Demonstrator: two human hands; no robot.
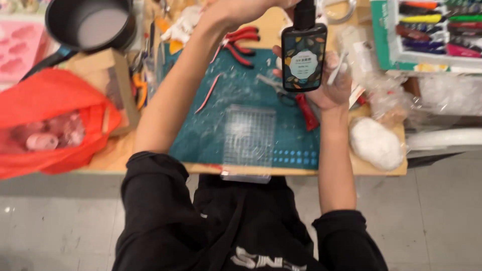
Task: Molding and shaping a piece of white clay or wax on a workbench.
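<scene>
My right hand (332,86) holds a black bottle (304,59) upright above the green cutting mat (201,135); the bottle has a leaf-pattern label and a black cap (304,14). A thin white stick (337,68) also lies between the fingers of that hand. My left hand (241,10) reaches across at the top edge of the view and grips the cap; its fingers are partly cut off. A clear square grid plate (249,134) lies on the mat below the hands.
Red-handled pliers (241,42) and a second red-handled tool (306,111) lie on the mat. A black pan (90,22), an orange bag (50,120) and a pink mould (17,47) are at left. A box of markers (432,30), plastic wrap (442,95) and a white lump (376,144) are at right.
</scene>
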